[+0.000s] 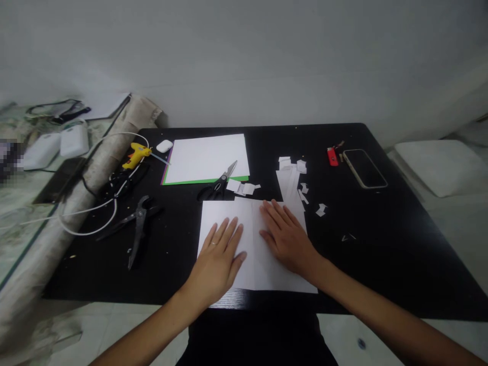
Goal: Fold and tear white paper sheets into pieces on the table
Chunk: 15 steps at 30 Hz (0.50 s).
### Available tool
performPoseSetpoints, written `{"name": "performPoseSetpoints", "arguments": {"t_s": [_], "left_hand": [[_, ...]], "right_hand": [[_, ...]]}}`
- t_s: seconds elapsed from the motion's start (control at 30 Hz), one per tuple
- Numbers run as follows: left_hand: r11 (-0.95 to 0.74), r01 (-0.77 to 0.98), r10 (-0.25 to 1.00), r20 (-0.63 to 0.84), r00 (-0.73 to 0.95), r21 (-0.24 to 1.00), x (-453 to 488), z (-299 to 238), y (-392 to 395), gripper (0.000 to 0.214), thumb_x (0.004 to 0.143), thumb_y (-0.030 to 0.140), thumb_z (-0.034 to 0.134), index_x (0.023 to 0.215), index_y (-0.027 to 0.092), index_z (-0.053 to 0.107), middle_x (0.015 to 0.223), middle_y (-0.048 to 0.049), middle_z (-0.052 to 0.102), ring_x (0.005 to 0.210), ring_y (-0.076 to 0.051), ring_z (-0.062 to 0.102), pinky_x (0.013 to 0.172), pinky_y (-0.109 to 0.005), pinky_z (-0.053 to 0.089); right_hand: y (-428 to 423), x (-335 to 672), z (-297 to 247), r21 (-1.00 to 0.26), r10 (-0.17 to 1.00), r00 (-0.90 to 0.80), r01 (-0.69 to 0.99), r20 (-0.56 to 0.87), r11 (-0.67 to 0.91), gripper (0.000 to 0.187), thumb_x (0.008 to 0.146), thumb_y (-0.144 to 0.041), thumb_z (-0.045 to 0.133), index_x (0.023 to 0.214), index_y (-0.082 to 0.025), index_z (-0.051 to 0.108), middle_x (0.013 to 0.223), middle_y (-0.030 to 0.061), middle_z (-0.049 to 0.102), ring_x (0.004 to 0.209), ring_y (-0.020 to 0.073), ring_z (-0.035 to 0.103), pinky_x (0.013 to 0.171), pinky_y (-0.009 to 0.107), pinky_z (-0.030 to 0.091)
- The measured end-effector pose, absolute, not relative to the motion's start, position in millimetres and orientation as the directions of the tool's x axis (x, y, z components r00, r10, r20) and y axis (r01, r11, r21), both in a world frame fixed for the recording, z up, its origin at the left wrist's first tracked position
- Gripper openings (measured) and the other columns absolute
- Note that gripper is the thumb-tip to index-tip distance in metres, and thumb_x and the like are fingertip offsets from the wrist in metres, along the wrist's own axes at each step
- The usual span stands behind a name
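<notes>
A white sheet of paper point(263, 274) with a crease down its middle lies on the black table in front of me. My left hand point(218, 259) rests flat on its left half, fingers stretched out. On the right half, near the top edge, my right hand point(286, 236) presses flat, palm down, fingers extended. Just past the sheet lie scissors point(223, 180) with black handles and small paper scraps point(244, 187). White paper strips point(288, 182) reach out from the sheet's upper right edge, with cut pieces around them.
A stack of paper point(208, 157), white on top, lies at the back. To the left are a yellow glue gun point(136, 155), a white cable point(110, 223), pliers point(140, 218) and a white case point(164, 146). A red lighter point(332, 156) and a phone point(365, 169) lie on the right.
</notes>
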<state>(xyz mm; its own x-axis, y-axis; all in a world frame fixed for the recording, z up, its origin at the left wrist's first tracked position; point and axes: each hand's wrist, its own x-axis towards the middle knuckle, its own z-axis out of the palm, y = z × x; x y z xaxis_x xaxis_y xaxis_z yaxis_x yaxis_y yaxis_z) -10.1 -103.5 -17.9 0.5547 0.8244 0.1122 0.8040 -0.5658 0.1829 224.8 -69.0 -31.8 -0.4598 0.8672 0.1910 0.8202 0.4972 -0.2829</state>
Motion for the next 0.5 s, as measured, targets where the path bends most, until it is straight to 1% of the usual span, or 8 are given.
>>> {"name": "performPoseSetpoints", "arguments": {"t_s": [0.13,0.2,0.33,0.5], "left_hand": [[-0.513,0.844,0.859,0.096,0.504,0.157,-7.9,-21.5,-110.9,0.061,0.105,0.039,0.043,0.16,0.019,0.03,0.167,-0.0126,0.027,0.156,-0.034,0.022,0.123,-0.059,0.03],[-0.494,0.856,0.869,0.099,0.484,0.153,-6.7,-23.1,-111.7,0.062,0.105,0.04,0.043,0.161,0.018,0.029,0.168,-0.0132,0.025,0.156,-0.034,0.021,0.123,-0.058,0.029],[-0.478,0.864,0.878,0.103,0.467,0.157,-5.7,-24.7,-111.6,0.065,0.104,0.043,0.044,0.161,0.015,0.028,0.169,-0.0141,0.023,0.157,-0.033,0.018,0.125,-0.056,0.028],[-0.477,0.868,0.879,0.105,0.466,0.141,-5.4,-26.6,-112.4,0.066,0.104,0.043,0.044,0.161,0.015,0.026,0.169,-0.0136,0.022,0.157,-0.032,0.018,0.125,-0.054,0.027]], "right_hand": [[-78.6,224.2,-23.0,-0.333,0.86,-0.452,0.794,0.237,0.508,0.052,0.107,-0.027,0.037,0.158,-0.015,0.035,0.16,0.0141,0.042,0.155,0.0271,0.027,0.123,0.054,0.033],[-85.4,223.7,-22.9,-0.333,0.867,-0.457,0.8,0.199,0.499,0.052,0.107,-0.029,0.038,0.157,-0.015,0.037,0.162,0.0139,0.04,0.155,0.0276,0.027,0.123,0.054,0.033],[-93.5,223.0,-30.6,-0.287,0.893,-0.434,0.846,0.12,0.45,0.053,0.106,-0.033,0.04,0.156,-0.015,0.039,0.165,0.0134,0.033,0.155,0.0309,0.023,0.123,0.057,0.031],[-96.1,220.1,-36.9,-0.275,0.918,-0.381,0.876,0.108,0.396,0.054,0.106,-0.034,0.039,0.157,-0.017,0.037,0.167,0.0121,0.03,0.156,0.0294,0.02,0.124,0.055,0.029]]}}
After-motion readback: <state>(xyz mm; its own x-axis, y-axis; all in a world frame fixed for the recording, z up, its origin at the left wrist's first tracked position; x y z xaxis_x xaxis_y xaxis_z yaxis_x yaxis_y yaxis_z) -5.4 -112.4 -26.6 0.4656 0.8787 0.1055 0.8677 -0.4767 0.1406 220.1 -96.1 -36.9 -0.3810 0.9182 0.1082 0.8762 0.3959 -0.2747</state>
